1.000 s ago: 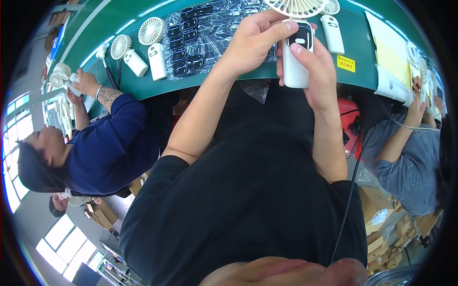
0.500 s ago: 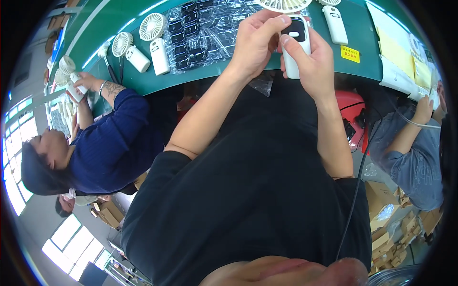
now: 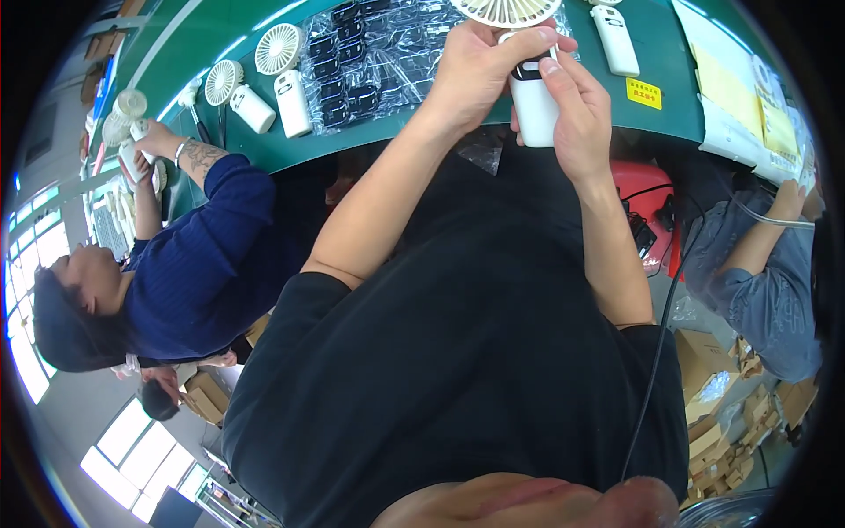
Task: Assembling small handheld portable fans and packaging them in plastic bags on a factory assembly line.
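A white handheld fan [image 3: 535, 119] is held upright over the table's near edge, its round slatted head [image 3: 506, 9] at the top of the view. My left hand [image 3: 475, 75] is closed around the upper part of the handle, the thumb lying across it just below the head. Lower down, my right hand [image 3: 581, 114] grips the handle's right side. Its thumb rests by the dark panel on the front, and both thumbs cover part of that panel. Fingers behind the handle are mostly hidden.
Several more white fans [image 3: 291, 101] stand or lie on the green table [image 3: 255, 151]. Clear plastic packs of black parts [image 3: 352, 66] lie left of my hands. To the right are another fan [image 3: 616, 44], a yellow label [image 3: 644, 93] and papers [image 3: 731, 88]. Co-workers sit on both sides.
The fan has shifted slightly left in my hands. My left thumb has moved down and right across the handle's top, and less of the dark panel shows.
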Action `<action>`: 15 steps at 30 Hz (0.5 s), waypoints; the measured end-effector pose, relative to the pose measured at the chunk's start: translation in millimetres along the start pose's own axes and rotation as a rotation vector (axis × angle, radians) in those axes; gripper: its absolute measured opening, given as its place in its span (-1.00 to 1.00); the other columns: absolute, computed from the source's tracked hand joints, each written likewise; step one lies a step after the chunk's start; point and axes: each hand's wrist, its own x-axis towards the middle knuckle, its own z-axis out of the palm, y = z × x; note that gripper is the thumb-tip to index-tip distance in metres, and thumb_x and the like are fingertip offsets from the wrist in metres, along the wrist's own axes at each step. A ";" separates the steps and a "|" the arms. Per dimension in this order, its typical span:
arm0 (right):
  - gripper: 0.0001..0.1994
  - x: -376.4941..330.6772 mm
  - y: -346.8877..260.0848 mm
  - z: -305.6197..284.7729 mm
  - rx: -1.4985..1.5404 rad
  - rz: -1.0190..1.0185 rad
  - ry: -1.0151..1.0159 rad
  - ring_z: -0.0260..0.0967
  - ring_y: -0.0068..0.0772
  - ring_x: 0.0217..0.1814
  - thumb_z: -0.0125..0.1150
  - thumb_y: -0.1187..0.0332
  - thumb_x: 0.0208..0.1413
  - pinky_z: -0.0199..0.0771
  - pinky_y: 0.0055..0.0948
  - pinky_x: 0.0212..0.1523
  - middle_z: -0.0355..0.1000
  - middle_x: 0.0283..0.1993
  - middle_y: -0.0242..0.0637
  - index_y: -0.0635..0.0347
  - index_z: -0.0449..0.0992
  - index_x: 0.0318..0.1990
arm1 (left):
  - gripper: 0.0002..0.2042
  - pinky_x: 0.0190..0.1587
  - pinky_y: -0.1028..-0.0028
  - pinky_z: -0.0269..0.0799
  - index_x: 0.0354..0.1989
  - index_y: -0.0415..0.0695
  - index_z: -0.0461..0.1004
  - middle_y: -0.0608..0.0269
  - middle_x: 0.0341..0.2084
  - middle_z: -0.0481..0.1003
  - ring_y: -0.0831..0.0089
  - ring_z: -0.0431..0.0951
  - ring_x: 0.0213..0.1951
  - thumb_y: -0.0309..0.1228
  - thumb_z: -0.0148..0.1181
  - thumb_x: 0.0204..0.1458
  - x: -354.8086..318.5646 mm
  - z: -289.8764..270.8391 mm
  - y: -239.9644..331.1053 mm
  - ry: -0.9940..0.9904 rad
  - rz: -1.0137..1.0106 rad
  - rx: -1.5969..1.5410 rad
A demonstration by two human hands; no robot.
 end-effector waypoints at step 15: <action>-0.70 11.9 -20.0 -31.4 -0.259 -0.047 0.036 0.40 -0.64 -0.49 0.32 0.30 0.14 0.42 -0.56 -0.52 0.48 -0.40 -0.36 0.32 0.48 -0.09 | -0.58 0.08 0.28 0.53 0.20 -0.39 0.29 -0.14 0.01 0.52 0.22 0.56 0.04 -0.33 0.05 0.29 19.3 -10.7 -30.8 -0.080 -0.067 -0.092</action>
